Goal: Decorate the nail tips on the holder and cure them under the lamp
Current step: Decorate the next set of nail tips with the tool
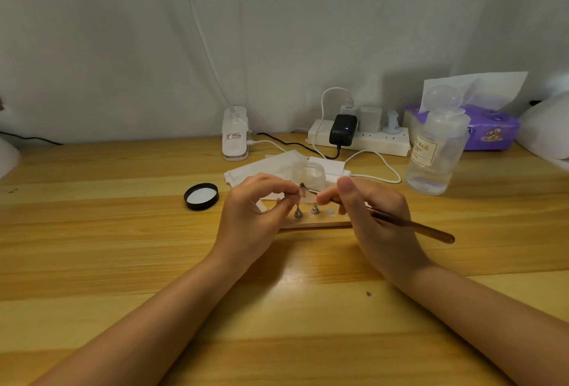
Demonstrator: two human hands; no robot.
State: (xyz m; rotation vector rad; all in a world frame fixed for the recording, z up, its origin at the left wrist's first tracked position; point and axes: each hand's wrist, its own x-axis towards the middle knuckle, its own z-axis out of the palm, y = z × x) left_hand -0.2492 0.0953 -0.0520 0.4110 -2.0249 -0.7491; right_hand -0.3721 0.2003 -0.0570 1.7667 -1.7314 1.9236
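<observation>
My left hand point(258, 201) pinches 1 nail tip point(302, 192) on its stand, raised just above the wooden holder point(314, 222). My right hand point(366, 204) grips the brush point(409, 225), its long axis slanting up-left, bristles meeting the tip.

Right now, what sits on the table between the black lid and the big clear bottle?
In the head view, between the black lid and the clear bottle are both hands, a small clear jar, white wipes and the wooden holder.
</observation>
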